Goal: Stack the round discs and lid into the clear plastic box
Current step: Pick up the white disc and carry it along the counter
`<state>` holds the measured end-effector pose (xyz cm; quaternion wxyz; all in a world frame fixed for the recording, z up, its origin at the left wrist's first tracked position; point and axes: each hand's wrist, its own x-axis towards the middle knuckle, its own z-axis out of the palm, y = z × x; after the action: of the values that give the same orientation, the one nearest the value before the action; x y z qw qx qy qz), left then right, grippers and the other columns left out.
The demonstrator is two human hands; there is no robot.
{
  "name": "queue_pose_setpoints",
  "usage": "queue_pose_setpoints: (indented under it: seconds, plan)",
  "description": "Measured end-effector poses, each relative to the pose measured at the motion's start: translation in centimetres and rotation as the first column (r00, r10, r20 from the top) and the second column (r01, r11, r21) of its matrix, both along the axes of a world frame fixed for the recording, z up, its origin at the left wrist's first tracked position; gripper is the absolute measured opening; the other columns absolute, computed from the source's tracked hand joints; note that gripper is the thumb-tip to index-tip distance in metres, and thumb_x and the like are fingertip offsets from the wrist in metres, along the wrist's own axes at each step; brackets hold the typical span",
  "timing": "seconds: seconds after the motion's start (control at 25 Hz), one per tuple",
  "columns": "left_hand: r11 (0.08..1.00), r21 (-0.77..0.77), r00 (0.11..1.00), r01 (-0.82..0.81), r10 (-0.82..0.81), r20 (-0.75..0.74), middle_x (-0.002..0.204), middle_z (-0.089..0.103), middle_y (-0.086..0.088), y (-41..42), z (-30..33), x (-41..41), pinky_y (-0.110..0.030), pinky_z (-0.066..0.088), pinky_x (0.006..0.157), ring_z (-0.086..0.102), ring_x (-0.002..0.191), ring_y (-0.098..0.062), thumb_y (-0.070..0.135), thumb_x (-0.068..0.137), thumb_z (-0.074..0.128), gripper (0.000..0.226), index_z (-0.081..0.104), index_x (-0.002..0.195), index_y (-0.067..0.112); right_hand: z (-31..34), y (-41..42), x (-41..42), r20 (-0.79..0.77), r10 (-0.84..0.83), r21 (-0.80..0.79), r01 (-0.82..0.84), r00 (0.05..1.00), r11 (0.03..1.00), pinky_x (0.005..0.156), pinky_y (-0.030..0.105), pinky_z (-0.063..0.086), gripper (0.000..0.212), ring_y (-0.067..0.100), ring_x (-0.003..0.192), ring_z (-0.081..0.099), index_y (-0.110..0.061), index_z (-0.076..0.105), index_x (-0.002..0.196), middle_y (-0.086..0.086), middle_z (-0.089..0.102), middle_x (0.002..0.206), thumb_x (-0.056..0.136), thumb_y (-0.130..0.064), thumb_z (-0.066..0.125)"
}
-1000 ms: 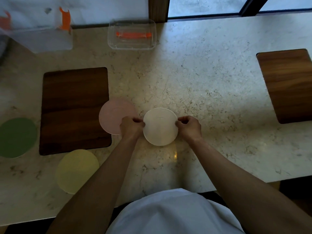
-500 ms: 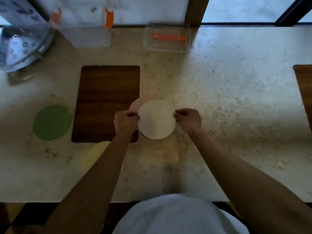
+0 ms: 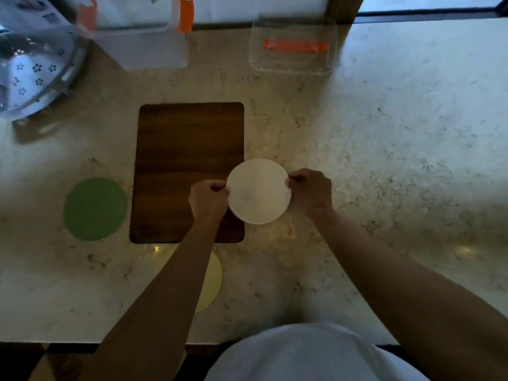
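The left hand (image 3: 209,200) and right hand (image 3: 310,192) each pinch an opposite edge of the white disc (image 3: 258,191), held over the tabletop (image 3: 384,160) at the right edge of the wooden board (image 3: 189,160). The green disc (image 3: 94,209) and yellow disc (image 3: 211,279) lie loose, well apart from the clear box (image 3: 294,48) at the back. By the look of it, stacking has barely begun.

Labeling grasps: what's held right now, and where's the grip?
The white disc, pinched at opposite edges: left hand on its left rim, right hand on its right rim.
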<state>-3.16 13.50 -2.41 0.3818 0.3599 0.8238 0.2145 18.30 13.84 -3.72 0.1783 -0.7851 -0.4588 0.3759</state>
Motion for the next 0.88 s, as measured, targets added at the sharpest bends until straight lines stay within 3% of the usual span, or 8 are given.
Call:
queue_pose_setpoints:
  seconds: [0.12,0.2,0.32,0.6,0.76,0.88]
  plan:
    - [0.993,0.035,0.99,0.108,-0.105,-0.097,0.1,0.074,-0.008,0.0,-0.1,0.1,-0.03,0.053,0.077,0.063,0.083,-0.015,0.011,0.082,0.068,0.02,0.073,0.102,0.009,-0.3,0.1,-0.3,0.043,-0.023,-0.02,0.024,0.999,1.0,0.064,-0.004,0.028,0.018,0.001,0.075,0.057,-0.024,0.076,0.1,-0.005,0.075,0.098,0.084,-0.025,0.068]
    - [0.985,0.049,0.977,0.166,-0.158,-0.143,0.101,0.074,-0.008,-0.1,-0.1,0.2,-0.025,0.046,0.074,0.062,0.084,-0.015,0.011,0.084,0.066,0.022,0.073,0.104,0.008,-0.4,-0.1,-0.6,0.07,-0.022,-0.023,0.024,0.997,0.999,0.075,0.008,0.037,0.019,0.006,0.082,0.064,-0.023,0.076,0.102,-0.004,0.076,0.099,0.085,-0.026,0.068]
    - [0.98,0.05,0.969,0.193,-0.182,-0.166,0.103,0.073,-0.009,0.0,-0.2,0.0,-0.024,0.044,0.075,0.066,0.091,-0.02,0.01,0.085,0.063,0.023,0.072,0.107,0.007,-0.3,0.0,-0.7,0.083,0.011,-0.023,-0.01,0.996,1.0,0.077,0.014,0.039,0.019,0.009,0.085,0.067,-0.023,0.076,0.101,-0.004,0.076,0.097,0.085,-0.027,0.068]
    - [0.978,-0.001,0.96,0.208,-0.205,-0.19,0.099,0.072,-0.008,-0.1,-0.6,-0.1,-0.026,0.041,0.068,0.056,0.076,-0.014,0.017,0.085,0.062,0.025,0.07,0.106,0.007,0.3,-0.2,-0.9,0.113,0.009,-0.031,-0.006,0.994,1.0,0.08,0.021,0.044,0.018,0.014,0.089,0.069,-0.022,0.076,0.102,-0.001,0.076,0.098,0.086,-0.025,0.068]
    - [0.978,-0.026,0.956,0.209,-0.21,-0.204,0.075,0.069,-0.005,0.2,-0.5,0.5,-0.024,0.041,0.055,0.064,0.068,-0.022,0.013,0.083,0.062,0.013,0.074,0.086,0.008,0.7,0.4,-1.3,0.114,-0.071,-0.064,0.079,0.991,0.995,0.075,0.025,0.049,0.013,0.019,0.084,0.071,-0.021,0.078,0.094,0.003,0.076,0.092,0.084,-0.023,0.069]
    - [0.989,-0.055,0.973,0.138,-0.145,-0.177,0.072,0.064,-0.003,0.7,-0.5,0.7,-0.028,0.045,0.059,0.06,0.066,-0.021,0.012,0.081,0.065,0.009,0.073,0.082,0.008,0.7,1.1,-1.2,0.092,-0.106,-0.129,0.118,0.99,0.985,0.071,0.025,0.051,0.014,0.019,0.08,0.07,-0.017,0.078,0.093,0.006,0.076,0.09,0.082,-0.021,0.069]
